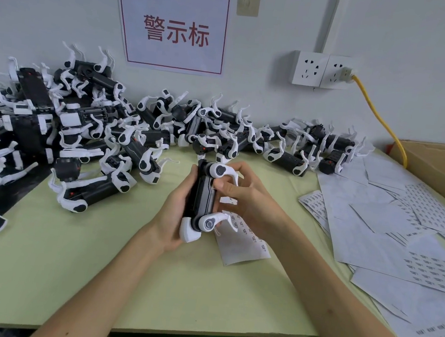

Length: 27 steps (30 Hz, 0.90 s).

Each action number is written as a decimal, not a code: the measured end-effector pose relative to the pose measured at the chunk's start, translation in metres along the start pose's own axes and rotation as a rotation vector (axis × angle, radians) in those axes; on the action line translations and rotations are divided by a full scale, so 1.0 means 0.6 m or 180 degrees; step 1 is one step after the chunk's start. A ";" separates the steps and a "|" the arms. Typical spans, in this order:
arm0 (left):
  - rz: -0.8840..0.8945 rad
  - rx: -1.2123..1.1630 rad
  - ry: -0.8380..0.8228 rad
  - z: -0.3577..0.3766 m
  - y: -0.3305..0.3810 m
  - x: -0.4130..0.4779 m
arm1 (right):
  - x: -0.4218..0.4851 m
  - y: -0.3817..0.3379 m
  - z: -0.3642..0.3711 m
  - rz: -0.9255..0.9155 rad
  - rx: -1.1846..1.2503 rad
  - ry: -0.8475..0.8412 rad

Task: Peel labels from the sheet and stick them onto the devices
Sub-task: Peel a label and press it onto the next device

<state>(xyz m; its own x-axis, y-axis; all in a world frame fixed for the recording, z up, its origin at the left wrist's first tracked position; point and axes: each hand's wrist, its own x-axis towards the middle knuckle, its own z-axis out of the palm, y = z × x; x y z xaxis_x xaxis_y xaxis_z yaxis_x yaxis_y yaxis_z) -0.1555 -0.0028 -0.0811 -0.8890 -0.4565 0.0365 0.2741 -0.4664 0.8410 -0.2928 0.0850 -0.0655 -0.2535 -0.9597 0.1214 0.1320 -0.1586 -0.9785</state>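
My left hand (174, 212) grips a black-and-white robot-dog device (202, 196) upright above the green table, fingers wrapped behind its body. My right hand (243, 195) is against the device's right side, thumb pressing on the black body near a small white label; its fingers curl round the white leg. A label sheet (244, 242) lies on the table right under my right wrist, partly hidden by it.
A big pile of the same devices (88, 126) fills the back and left of the green table (96, 265). Several label sheets (401, 236) are spread at the right. A cardboard box (441, 166), wall sockets (322, 70) and a yellow cable (375, 113) sit behind.
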 end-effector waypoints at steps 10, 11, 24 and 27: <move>-0.0128 -0.0312 -0.0255 0.007 0.007 -0.008 | 0.007 0.004 -0.001 0.0028 -0.0276 0.0175; -0.0087 -0.0345 -0.0226 0.006 0.007 -0.007 | 0.006 0.003 0.000 0.0046 -0.0265 0.0122; -0.0319 -0.0084 0.0350 0.005 0.004 -0.001 | 0.006 0.007 0.004 -0.0137 -0.0702 0.0264; -0.0332 -0.0018 0.0349 0.004 0.005 -0.002 | 0.004 0.006 0.003 -0.0116 -0.0719 0.0248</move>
<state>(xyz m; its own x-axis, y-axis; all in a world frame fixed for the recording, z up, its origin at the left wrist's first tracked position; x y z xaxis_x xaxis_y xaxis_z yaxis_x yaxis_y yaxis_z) -0.1546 -0.0018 -0.0773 -0.8674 -0.4852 -0.1104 0.1846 -0.5198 0.8341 -0.2910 0.0815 -0.0683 -0.3284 -0.9321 0.1526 -0.0941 -0.1285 -0.9872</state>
